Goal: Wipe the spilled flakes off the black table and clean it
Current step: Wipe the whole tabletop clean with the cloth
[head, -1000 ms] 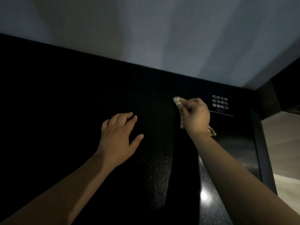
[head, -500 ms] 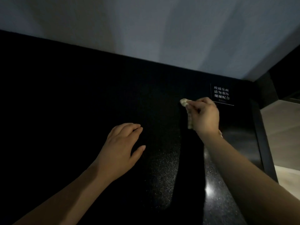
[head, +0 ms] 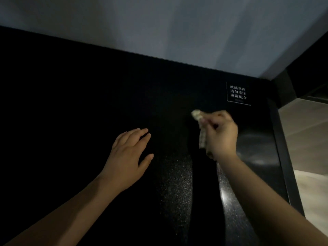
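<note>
The black table [head: 71, 112] fills most of the dim view. My right hand [head: 221, 135] grips a pale patterned cloth [head: 197, 115] and holds it against the table near the right side; one strip of the cloth hangs below the fingers. My left hand [head: 127, 157] rests flat on the table with fingers straight, to the left of the cloth. Fine pale specks [head: 174, 183] show on the surface between my forearms. No larger flakes can be made out in the dark.
A small black sign with white characters [head: 237, 94] stands at the table's far right corner. A grey wall [head: 177, 32] runs behind the table. The table's right edge [head: 282, 148] borders a light floor [head: 308, 139].
My right hand has drawn the cloth nearer to me and away from the sign. My left hand has stayed flat in about the same place.
</note>
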`<control>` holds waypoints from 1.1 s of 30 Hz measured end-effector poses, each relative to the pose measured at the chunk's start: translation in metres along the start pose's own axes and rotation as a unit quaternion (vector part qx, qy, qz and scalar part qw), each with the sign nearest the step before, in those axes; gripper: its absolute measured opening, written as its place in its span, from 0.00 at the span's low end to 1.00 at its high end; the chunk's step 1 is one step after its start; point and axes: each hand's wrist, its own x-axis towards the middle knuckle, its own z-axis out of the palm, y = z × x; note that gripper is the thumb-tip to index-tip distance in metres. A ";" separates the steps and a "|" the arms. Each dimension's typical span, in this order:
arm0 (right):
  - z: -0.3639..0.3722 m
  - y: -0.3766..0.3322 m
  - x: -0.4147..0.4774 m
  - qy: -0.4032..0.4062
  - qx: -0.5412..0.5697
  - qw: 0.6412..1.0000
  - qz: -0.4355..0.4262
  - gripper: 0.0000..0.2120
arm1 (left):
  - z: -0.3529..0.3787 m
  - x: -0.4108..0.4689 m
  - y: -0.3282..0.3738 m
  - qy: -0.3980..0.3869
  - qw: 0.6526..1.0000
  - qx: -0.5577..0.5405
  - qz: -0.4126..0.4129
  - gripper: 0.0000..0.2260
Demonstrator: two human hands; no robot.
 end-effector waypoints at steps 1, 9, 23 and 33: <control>0.003 0.002 0.011 0.019 -0.035 0.999 0.015 0.04 | -0.001 0.000 0.000 -0.001 1.000 0.005 0.001 0.26; 0.010 0.011 -0.057 -0.054 -0.088 0.991 -0.082 0.07 | -0.003 0.000 0.001 -0.005 1.000 0.001 0.007 0.26; 0.014 0.013 -0.033 0.010 -0.105 0.994 -0.030 0.07 | -0.001 0.000 0.000 -0.014 1.000 0.015 0.007 0.27; -0.008 -0.014 -0.138 -0.115 0.012 0.992 -0.055 0.06 | -0.030 -0.037 0.001 -0.041 0.998 -0.050 0.018 0.24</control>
